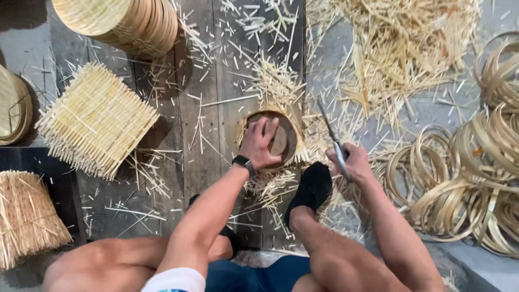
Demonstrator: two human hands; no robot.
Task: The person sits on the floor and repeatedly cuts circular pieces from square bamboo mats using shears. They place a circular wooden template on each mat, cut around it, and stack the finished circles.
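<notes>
My left hand, with a dark watch on its wrist, presses down on a round wooden form set inside a bamboo ring with a woven mat on the plank floor. My right hand grips a long-bladed knife, its blade pointing up and away, just right of the ring. My foot in a black sock rests against the ring's near edge. Cut bamboo slivers lie all around the ring.
A stack of square woven bamboo mats lies at left, a stack of round finished trays above it. Coiled bamboo hoops pile at right. Bamboo offcuts heap at upper right; a bundle of sticks sits lower left.
</notes>
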